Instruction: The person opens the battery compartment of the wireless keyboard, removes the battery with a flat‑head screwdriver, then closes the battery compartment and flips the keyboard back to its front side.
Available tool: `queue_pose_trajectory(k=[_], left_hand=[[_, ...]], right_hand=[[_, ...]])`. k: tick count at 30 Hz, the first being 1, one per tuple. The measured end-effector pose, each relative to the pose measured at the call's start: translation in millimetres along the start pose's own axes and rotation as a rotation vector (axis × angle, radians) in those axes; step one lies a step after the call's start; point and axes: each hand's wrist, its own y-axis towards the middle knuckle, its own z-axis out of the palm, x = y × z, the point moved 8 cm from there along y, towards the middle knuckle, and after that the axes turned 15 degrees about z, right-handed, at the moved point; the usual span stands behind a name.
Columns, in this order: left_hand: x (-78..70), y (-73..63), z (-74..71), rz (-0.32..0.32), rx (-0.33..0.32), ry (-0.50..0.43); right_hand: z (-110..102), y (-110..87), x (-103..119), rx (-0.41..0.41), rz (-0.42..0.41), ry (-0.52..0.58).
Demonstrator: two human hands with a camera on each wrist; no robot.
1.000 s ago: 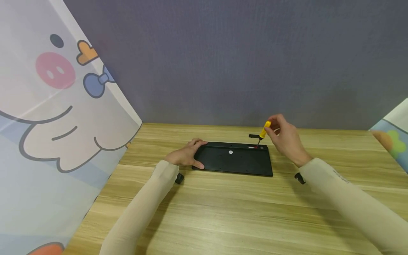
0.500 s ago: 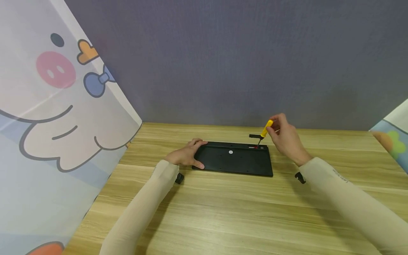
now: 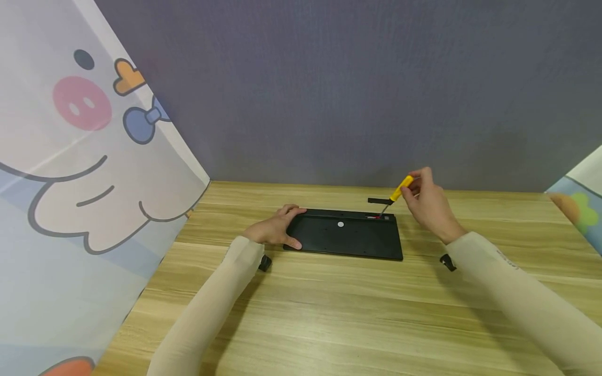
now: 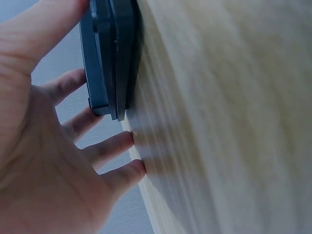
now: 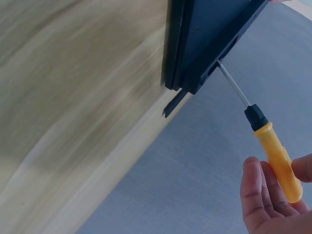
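Observation:
A black keyboard (image 3: 348, 237) lies face down on the table, with a small slot at its far right showing something red and silver (image 3: 373, 216). My left hand (image 3: 276, 227) holds the keyboard's left end, thumb at the near edge and fingers at the far edge. In the left wrist view two fingertips (image 4: 138, 168) of that hand touch the tabletop. Between thumb and fingers my right hand (image 3: 430, 204) pinches a screwdriver (image 5: 278, 158) by its yellow handle. The screwdriver leans to the right, its metal tip down at the slot.
A narrow black cover strip (image 3: 378, 200) lies just behind the keyboard's far right edge. The wooden table (image 3: 320, 324) ends at a grey upright panel (image 3: 348, 94) at the back. Cartoon-printed sheets (image 3: 94, 156) stand at the left and right sides.
My right hand has shifted to the right, so the screwdriver tilts further over while its tip stays at the slot. The left hand and keyboard have not moved.

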Motion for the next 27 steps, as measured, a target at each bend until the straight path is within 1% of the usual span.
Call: queue_pose_trajectory(k=[8,27], left_hand=[[-0.4,-0.5,-1.0,-0.006,0.0,-0.001],[1.3,1.5,0.3,0.005,0.007,0.007]], right_hand=[[0,-0.3,2,-0.011,-0.026,0.001],[-1,-8.0,19,-0.043,-0.099,-0.007]])
